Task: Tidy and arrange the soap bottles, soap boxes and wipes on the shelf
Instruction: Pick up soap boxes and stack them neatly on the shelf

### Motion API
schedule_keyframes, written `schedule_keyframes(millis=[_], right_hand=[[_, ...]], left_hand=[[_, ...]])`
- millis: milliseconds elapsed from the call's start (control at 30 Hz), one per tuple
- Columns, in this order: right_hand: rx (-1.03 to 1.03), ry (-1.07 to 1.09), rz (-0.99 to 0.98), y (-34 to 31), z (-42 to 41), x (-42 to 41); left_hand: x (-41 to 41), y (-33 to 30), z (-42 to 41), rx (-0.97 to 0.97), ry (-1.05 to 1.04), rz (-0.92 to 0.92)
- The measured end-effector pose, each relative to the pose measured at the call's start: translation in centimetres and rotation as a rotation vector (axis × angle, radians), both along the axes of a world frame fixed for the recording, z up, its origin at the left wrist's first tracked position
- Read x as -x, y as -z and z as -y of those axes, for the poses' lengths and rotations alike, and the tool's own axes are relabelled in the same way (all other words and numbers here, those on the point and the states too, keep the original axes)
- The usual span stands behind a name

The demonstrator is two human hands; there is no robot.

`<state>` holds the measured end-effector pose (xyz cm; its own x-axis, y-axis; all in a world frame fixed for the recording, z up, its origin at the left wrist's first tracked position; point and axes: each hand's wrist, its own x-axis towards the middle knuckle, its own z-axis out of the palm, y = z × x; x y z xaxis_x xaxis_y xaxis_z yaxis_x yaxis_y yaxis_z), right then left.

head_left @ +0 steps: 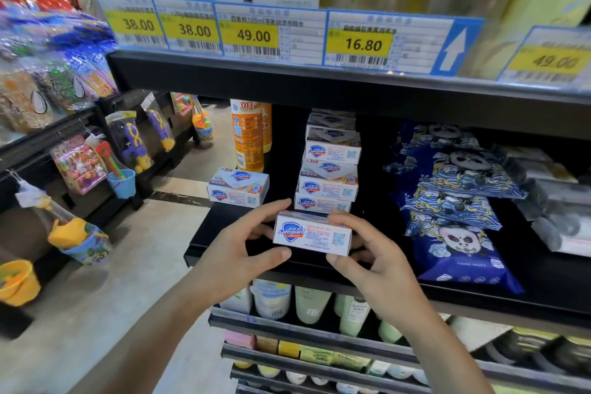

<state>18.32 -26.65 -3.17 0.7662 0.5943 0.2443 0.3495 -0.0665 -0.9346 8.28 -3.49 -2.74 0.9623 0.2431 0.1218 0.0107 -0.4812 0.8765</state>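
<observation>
Held over the front edge of the black shelf (204, 233): one soap box (311, 232), pinched at its left end by the left hand (238, 248) and at its right end by the right hand (372, 261). Just behind that box, a stack of soap boxes (329, 166). Left of the stack, a single box (238, 187) before an orange bottle (248, 136). Right of the stack, blue wipes packs (454, 201), possibly four, overlapped.

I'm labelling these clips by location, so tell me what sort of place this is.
Most likely a shop or supermarket aisle. Price tags with barcodes line the shelf edge, stacked soap boxes sit beside wipes packs, and packaged toys hang nearby.
</observation>
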Motion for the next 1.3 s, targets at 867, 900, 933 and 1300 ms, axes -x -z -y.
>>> schedule_keyframes(millis=[867,900,933,1300], right_hand=[[0.025,0.035,-0.006,0.1,0.11,-0.38],[0.027,0.043,0.006,0.07,0.06,-0.36],[0.028,0.043,0.016,0.03,0.01,-0.31],[0.038,0.041,0.119,0.07,-0.24,-0.11]], left_hand=[[0.04,-0.37,0.27,0.136,-0.006,0.083],[0.06,-0.4,0.31,0.144,-0.006,0.086],[0.07,-0.42,0.34,0.151,-0.009,0.091],[-0.03,-0.41,0.56,0.146,-0.008,0.088]])
